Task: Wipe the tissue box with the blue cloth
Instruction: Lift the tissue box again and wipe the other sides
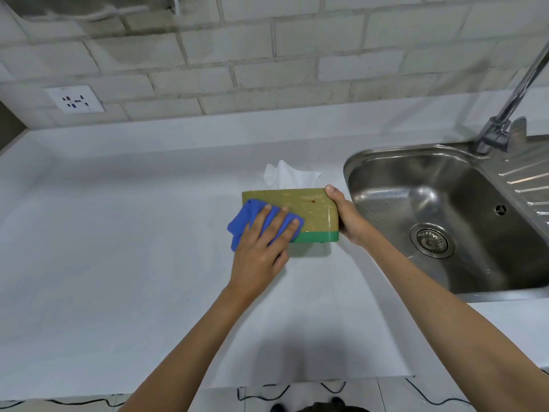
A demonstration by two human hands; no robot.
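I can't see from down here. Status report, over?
Left hand presses blue cloth on tissue box front. Right hand grips box end. Nothing in the way.

Blue cloth [242,223] under left hand [261,248] on tissue box [312,215]

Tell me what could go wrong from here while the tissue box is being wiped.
1. The right grip holds only the right end of the tissue box, right beside the sink. A hard sideways stroke from the left grip, which presses the blue cloth on the near face, might slip the box toward the basin.
2. The cloth could ride up and catch the tissue sticking out of the top, pulling or crumpling it.
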